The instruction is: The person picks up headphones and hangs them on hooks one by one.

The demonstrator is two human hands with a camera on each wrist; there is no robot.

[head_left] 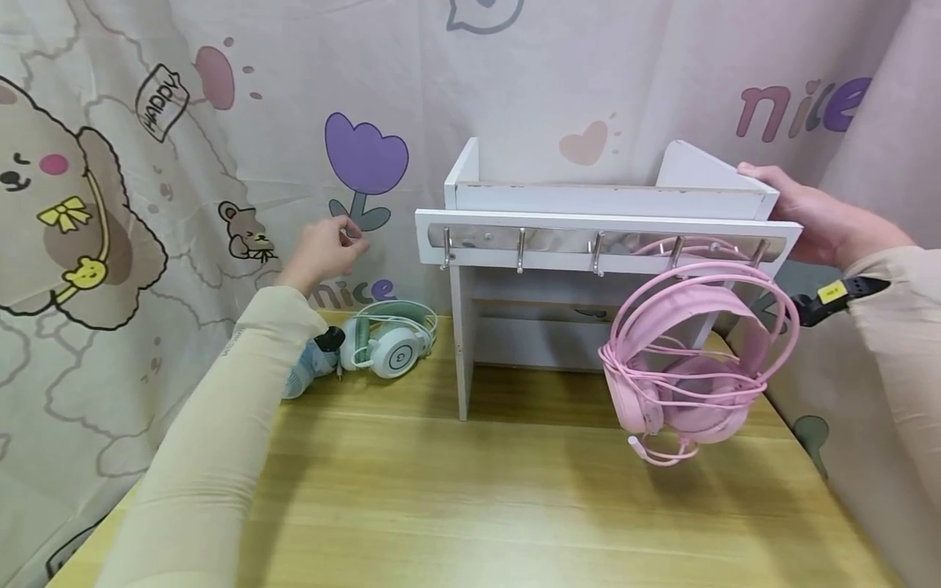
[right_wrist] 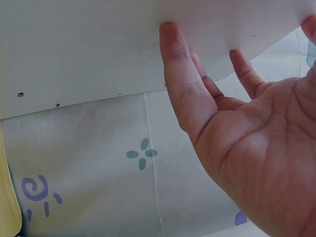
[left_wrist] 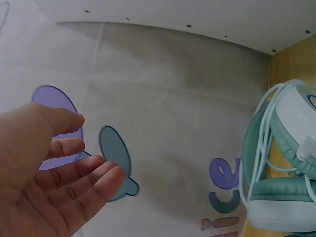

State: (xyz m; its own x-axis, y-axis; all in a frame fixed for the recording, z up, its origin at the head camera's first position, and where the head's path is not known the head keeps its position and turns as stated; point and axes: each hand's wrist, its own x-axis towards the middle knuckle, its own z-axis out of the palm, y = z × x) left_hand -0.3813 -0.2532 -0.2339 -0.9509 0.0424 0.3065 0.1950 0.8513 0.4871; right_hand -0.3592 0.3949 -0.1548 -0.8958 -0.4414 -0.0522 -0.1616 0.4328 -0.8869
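Observation:
A white shelf unit (head_left: 617,200) stands on the wooden table, with a rail of metal hooks (head_left: 522,245) across its front. From the hooks at its right end hangs a pink headset (head_left: 647,318), its cable wound round it and its microphone hanging low. My right hand (head_left: 831,216) is at the shelf's right side; in the right wrist view its fingertips (right_wrist: 173,37) touch the white side panel (right_wrist: 89,49). My left hand (head_left: 327,249) hovers left of the shelf with loosely bent fingers and nothing in them. Below it a white and green headset (head_left: 393,351) lies on the table.
Left of the white and green headset lies a light blue item (head_left: 312,367) with a black part, partly hidden by my left sleeve. A printed curtain (head_left: 279,98) hangs behind and at both sides of the table (head_left: 515,506).

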